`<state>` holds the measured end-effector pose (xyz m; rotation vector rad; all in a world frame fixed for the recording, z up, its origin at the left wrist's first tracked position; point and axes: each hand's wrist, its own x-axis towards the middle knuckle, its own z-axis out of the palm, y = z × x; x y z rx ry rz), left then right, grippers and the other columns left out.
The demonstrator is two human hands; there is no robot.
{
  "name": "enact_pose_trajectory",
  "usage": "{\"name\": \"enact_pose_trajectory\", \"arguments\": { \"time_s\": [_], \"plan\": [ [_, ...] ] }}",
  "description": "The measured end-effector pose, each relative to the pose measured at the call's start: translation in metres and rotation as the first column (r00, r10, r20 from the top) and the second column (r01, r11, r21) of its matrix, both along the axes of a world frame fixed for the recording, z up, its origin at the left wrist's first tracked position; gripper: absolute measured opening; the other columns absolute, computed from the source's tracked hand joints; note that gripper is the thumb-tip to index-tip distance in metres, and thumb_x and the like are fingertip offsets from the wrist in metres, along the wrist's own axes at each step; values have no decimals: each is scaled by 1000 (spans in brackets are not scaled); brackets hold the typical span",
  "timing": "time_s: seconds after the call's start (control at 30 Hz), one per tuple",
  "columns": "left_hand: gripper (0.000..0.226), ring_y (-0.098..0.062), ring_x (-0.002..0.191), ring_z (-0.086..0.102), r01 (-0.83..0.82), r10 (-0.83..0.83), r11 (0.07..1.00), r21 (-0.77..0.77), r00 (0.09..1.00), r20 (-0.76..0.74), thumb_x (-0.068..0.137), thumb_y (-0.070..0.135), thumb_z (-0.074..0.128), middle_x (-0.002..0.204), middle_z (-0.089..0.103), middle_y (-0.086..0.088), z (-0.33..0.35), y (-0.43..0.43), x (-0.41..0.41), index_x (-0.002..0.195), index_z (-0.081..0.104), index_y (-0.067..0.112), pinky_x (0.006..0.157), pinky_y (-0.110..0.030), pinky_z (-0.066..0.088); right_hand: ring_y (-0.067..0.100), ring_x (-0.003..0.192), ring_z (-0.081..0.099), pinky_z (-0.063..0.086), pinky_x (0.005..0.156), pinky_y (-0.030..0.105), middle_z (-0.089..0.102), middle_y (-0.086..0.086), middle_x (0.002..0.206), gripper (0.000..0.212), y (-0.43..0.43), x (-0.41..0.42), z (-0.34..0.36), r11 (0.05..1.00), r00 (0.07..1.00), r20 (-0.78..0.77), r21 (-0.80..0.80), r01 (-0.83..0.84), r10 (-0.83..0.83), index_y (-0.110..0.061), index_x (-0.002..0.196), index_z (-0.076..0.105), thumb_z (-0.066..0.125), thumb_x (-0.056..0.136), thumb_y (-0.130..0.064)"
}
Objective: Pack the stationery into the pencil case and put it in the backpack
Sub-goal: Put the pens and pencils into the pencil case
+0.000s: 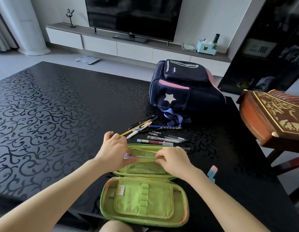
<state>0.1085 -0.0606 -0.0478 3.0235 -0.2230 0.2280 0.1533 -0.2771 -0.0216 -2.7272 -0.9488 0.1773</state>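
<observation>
A green pencil case (143, 201) lies unzipped and flat at the near edge of the black table. My left hand (114, 151) and my right hand (174, 160) both rest on its far half, over the mesh pocket. Between them lies a thin purple-ended pen (128, 156), with fingers of both hands on it. Several pens and pencils (155, 134) lie loose just beyond the case. The navy backpack (185, 91) with a silver star lies on the table further back, zipped shut. A pink and blue eraser (212, 173) sits to the right of the case.
The black patterned table (53, 114) stretches wide to the left. A brown zither-like instrument (275, 114) on a stand is at the right. A TV (133, 15) on a low cabinet stands at the back.
</observation>
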Motion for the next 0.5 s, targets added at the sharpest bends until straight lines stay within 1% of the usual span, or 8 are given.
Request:
{"name": "enact_pose_trajectory", "arguments": {
  "time_s": [0.07,0.13,0.2,0.3,0.33,0.4,0.47,0.5],
  "plan": [
    [95,-22,84,51,1,0,1000,27,999,-36,68,84,-3,76,60,6,4,0,7,60,69,23,99,-44,21,16,94,59,41,94,33,69,-5,98,18,-4,-4,-7,996,998,60,85,-24,19,-21,101,70,57,90,-28],
    [74,-21,91,49,-50,49,999,-17,996,-69,76,77,20,87,59,6,8,2,14,70,68,22,97,-37,17,18,85,61,43,86,34,69,-4,87,11,-10,-11,-15,980,990,123,176,-92,71,-18,91,73,63,85,-20],
    [38,-21,99,48,-69,65,989,-134,997,-35,74,60,58,99,54,6,10,1,21,87,62,24,96,-36,22,17,71,62,47,72,30,67,-6,75,6,-17,-17,-23,963,971,206,217,-162,117,-17,80,73,68,77,-16],
    [45,-13,100,52,-122,31,921,-371,969,-244,70,42,73,106,57,9,13,-3,26,107,53,26,89,-31,38,11,71,62,51,65,24,68,-9,75,10,-28,-23,-28,936,956,234,259,-239,179,-19,82,74,65,77,-18],
    [40,-11,94,55,-124,-19,889,-441,952,-307,70,37,74,101,60,11,15,-6,26,106,56,31,83,-28,42,9,74,62,51,68,22,69,-9,78,12,-34,-22,-25,918,958,233,316,-240,170,-19,85,74,63,81,-18],
    [27,-11,79,59,-89,-100,861,-501,936,-339,65,33,76,84,65,13,22,-7,26,86,62,41,73,-28,48,0,78,60,48,71,15,70,-10,81,16,-44,-17,-12,851,977,212,506,-141,36,-17,87,74,59,84,-19],
    [22,-10,75,62,-71,-180,813,-579,913,-366,55,33,76,80,69,11,34,-6,22,72,64,41,73,-32,52,-1,73,57,44,67,12,69,-11,80,14,-54,-5,3,770,974,155,637,30,-166,-16,85,74,59,84,-17],
    [21,-11,76,63,-64,-228,789,-612,893,-387,53,29,76,81,70,10,41,-5,19,69,65,38,74,-32,51,0,71,55,43,65,13,69,-10,80,12,-58,3,8,760,962,117,639,117,-247,-16,86,73,61,84,-15]
  ]
}}
